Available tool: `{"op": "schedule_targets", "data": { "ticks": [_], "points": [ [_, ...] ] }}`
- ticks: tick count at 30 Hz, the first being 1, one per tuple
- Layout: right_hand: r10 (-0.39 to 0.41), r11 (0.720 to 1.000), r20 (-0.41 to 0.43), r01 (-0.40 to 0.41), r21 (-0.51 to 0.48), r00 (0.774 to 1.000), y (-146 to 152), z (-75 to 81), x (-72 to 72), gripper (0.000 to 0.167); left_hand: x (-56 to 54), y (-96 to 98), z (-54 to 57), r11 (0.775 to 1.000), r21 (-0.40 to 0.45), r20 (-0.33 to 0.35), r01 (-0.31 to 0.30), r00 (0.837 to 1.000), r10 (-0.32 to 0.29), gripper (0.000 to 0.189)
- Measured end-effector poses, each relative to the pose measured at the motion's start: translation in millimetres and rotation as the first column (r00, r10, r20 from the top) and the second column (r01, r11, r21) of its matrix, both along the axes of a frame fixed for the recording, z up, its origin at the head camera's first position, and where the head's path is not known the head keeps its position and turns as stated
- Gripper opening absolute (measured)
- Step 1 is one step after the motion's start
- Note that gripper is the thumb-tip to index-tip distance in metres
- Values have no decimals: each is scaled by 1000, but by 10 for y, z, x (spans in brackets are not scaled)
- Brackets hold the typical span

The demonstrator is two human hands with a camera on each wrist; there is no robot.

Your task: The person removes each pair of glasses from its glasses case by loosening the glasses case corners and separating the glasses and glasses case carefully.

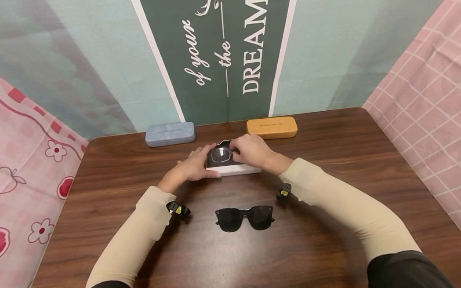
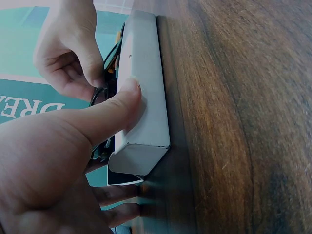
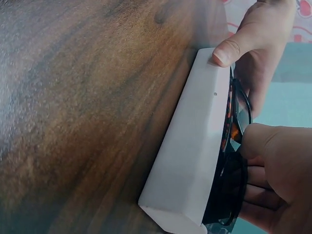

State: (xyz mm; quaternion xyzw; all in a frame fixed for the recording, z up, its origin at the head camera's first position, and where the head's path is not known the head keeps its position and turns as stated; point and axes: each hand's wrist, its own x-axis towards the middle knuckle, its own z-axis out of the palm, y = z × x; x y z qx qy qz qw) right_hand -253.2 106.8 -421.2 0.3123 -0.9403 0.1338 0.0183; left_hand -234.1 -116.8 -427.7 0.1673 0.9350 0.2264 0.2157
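A white glasses case (image 1: 240, 169) with a dark inside lies opened on the table. My left hand (image 1: 195, 164) grips its left end, the thumb on the white front wall and the fingers behind. A pair of dark-framed eyeglasses (image 3: 242, 183) sits at the case's opening, partly hidden by the hands. My right hand (image 1: 253, 152) pinches the eyeglasses near the middle of their frame, as the right wrist view shows. Tortoiseshell-patterned parts show beside the white wall there. Nearer to me, black sunglasses (image 1: 260, 217) lie on the table, apart from both hands.
A blue glasses case (image 1: 170, 134) stands at the table's back edge on the left, and a yellow glasses case (image 1: 277, 128) stands behind the right hand. Cloth hangings (image 1: 102, 59) enclose the back and both sides of the wooden table (image 1: 206, 269).
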Motion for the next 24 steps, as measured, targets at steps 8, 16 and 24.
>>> {"op": "schedule_targets", "data": {
  "ticks": [8, 16, 24],
  "points": [
    [4, 1000, -1, -4, 6, 1000, 21, 64, 4, 6, 4, -3, 21, 1000, 2, 3, -5, 1000, 5, 103],
    [23, 1000, -23, -23, -1, 999, 50, 151, 26, 9, 7, 5, 23, 1000, 7, 6, -9, 1000, 9, 103],
    [55, 998, -49, -54, 14, 997, 84, 256, 127, 6, 4, -7, 26, 1000, 0, 1, -6, 1000, 6, 103]
  ]
}}
